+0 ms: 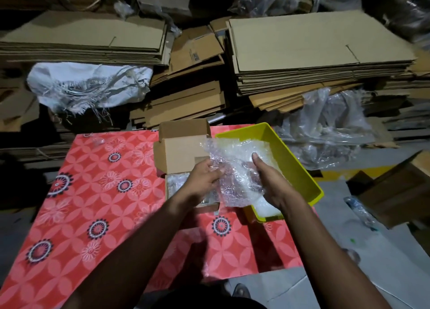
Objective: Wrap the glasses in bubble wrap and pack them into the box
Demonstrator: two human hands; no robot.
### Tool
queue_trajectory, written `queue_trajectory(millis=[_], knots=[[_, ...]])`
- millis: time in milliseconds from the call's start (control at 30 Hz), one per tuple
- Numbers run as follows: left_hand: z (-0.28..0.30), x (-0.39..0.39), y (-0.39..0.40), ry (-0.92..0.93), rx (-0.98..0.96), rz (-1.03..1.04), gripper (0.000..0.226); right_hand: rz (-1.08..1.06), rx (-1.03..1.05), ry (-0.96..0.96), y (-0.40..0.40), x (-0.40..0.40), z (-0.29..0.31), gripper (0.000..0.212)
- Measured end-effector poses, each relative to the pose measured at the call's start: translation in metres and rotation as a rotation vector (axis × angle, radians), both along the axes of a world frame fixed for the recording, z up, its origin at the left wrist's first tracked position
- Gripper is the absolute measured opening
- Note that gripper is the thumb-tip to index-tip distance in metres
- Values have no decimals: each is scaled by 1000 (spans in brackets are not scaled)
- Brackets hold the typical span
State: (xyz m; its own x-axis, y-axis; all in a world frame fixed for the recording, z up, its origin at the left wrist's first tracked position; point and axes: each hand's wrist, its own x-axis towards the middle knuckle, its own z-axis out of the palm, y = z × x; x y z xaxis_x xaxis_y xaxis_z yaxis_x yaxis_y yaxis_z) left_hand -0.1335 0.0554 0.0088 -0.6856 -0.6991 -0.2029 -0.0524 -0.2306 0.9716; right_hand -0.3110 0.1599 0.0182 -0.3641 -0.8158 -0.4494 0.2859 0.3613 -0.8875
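A bubble wrap sheet [232, 166] is being grasped by the left hand [202, 177] and the right hand [271, 180] above the open cardboard box [179, 150], probably for wrapping a glass.

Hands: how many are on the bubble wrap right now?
2. The left hand grips the bubble wrap at its left edge, over the open cardboard box. The right hand holds its right side, over the yellow bin.
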Motion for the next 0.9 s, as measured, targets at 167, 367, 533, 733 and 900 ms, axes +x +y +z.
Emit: queue_trajectory(millis=[167,367,533,733,900], knots=[[4,35,0,5,-12,4,31,98,-143,-10,-20,34,1,39],[10,65,-10,-26,-126,143,24,58,-187,-59,-36,62,13,23],[7,88,-17,-45,-62,133,67,348,-81,0,-37,66,14,36],[15,95,-5,-35,-127,97,33,385,-283,274,-43,81,14,23],[10,105,-19,-28,-206,198,24,339,-347,320,-40,77,12,30]])
